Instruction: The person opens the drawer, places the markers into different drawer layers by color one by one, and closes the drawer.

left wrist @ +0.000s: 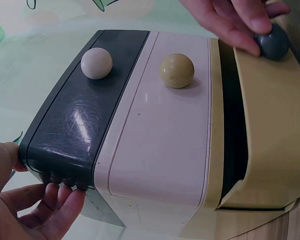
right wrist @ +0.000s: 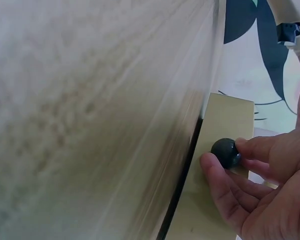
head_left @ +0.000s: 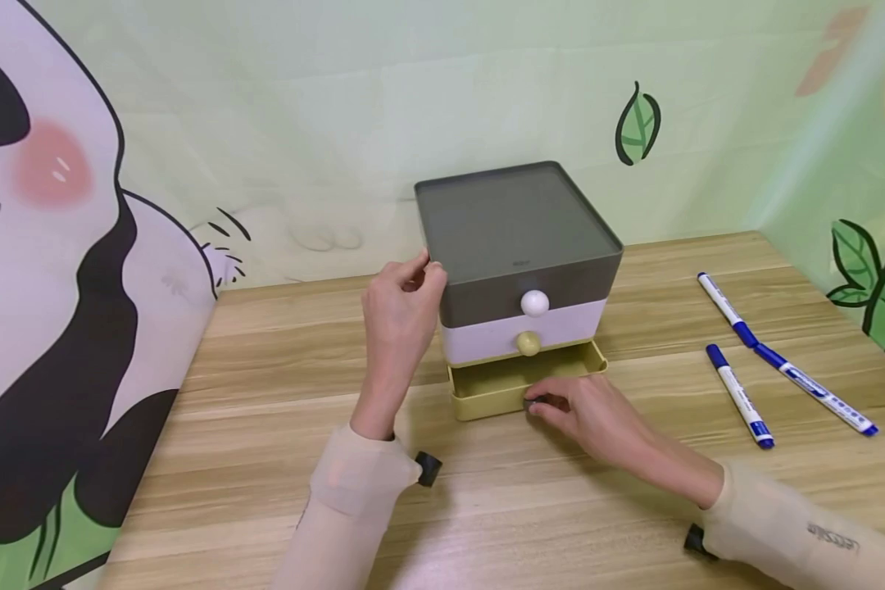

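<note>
A small desktop drawer unit (head_left: pixel 527 328) stands on the table, with a dark grey top tier, a white middle tier and a yellow bottom tier. Its yellow bottom drawer (head_left: pixel 479 403) is pulled partway out, and no contents show inside. My right hand (head_left: pixel 597 414) pinches that drawer's dark round knob (right wrist: pixel 226 153) between thumb and fingers. At the unit's upper left edge, my left hand (head_left: pixel 401 315) steadies the grey tier, thumb near the rim and fingertips (left wrist: pixel 72 200) against the side wall. A white knob (head_left: pixel 534 303) and a yellow knob (head_left: pixel 528 342) mark the closed upper drawers.
Right of the unit lie three blue-and-white markers: one marker (head_left: pixel 726 309) farther back, another marker (head_left: pixel 814 389) meeting its cap end, and a third marker (head_left: pixel 740 396) nearer. The wooden table (head_left: pixel 265 459) backs onto a printed panda cloth (head_left: pixel 302 139).
</note>
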Demonstrator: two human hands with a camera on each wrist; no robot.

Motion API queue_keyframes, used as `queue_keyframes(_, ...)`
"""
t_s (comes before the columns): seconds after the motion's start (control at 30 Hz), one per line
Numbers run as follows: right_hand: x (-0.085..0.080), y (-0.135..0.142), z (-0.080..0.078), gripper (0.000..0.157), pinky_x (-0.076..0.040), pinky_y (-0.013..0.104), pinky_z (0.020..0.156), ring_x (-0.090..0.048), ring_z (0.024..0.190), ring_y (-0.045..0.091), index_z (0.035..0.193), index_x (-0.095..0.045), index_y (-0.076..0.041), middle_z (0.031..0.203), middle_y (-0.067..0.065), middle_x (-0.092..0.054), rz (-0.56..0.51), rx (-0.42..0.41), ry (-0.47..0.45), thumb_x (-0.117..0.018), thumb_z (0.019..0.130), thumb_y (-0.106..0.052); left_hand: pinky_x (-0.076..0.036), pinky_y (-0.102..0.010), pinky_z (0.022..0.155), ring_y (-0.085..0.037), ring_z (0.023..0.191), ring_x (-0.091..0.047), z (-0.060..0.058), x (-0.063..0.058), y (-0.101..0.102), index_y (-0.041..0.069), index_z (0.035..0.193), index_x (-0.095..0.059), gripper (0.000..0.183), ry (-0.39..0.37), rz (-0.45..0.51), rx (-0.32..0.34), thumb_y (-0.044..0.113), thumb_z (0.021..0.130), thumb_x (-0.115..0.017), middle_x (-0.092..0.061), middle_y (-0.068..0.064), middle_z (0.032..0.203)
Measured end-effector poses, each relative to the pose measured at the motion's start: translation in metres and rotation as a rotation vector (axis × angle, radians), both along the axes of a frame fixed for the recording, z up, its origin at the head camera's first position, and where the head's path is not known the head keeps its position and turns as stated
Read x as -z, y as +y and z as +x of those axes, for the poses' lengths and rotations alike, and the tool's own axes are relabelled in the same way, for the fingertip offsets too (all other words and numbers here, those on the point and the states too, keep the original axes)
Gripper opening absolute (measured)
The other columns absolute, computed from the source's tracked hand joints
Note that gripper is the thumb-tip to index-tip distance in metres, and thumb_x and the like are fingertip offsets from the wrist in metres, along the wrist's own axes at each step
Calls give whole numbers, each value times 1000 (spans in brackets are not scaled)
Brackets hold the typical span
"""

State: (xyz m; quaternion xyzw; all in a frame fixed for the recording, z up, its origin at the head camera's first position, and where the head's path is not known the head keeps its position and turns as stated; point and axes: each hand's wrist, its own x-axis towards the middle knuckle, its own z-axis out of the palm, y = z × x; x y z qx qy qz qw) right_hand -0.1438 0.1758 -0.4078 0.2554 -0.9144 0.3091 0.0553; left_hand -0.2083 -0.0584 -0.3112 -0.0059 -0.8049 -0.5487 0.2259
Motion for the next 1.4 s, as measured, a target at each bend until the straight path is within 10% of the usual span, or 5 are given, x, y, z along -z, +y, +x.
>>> queue_keyframes(1.4,-12,19,60,14,-58,28,67,-66,83,0,102,-82,-15,96,-5,-78,73,-62,-28,-79,90,-10,-53,-36,77,-22,83,-69,-1,1,-1,9,117,-79,33,19,-1,-1,20,89,-65,-75,-9,93)
